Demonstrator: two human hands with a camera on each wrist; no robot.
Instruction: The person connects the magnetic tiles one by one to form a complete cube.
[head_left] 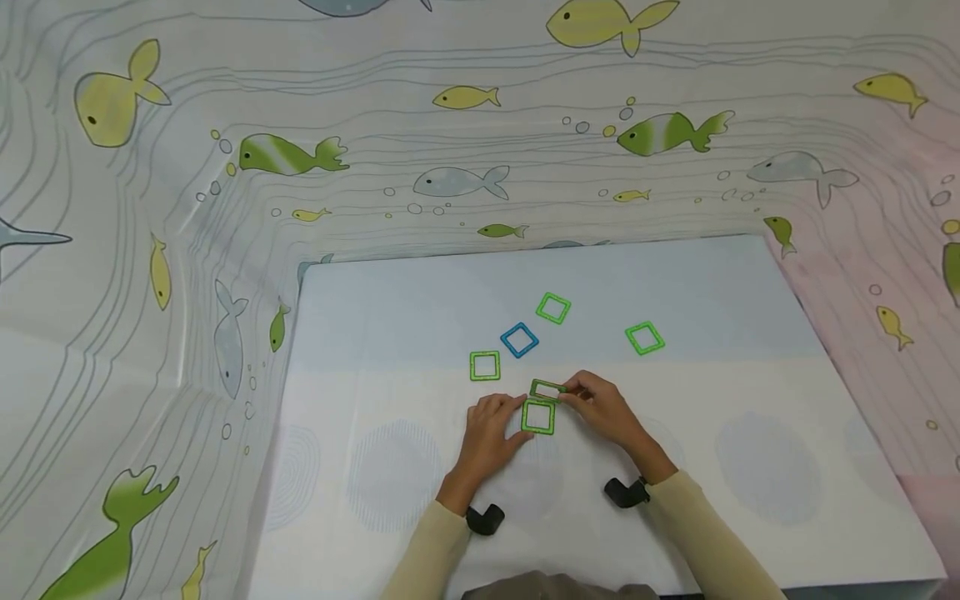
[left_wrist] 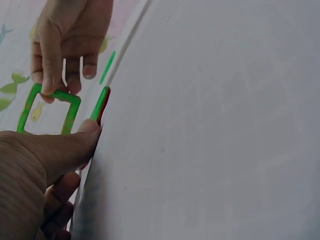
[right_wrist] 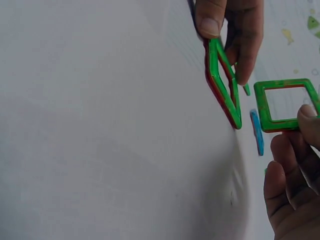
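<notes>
Left hand [head_left: 487,433] half open; thumb and fingertips hold opposite edges of the flat green square [head_left: 553,418] on the table [head_left: 420,400]. Its sides look equal, running nearly across and away from the person. Just beyond, right hand [head_left: 602,410] pinches the tilted green square [head_left: 547,383] by its right edge; apparent long axis left-right, dipping rightward. Contact between squares: cannot tell.

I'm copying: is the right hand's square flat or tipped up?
Tipped up: in the left wrist view, a fish shows through the green square.
</notes>
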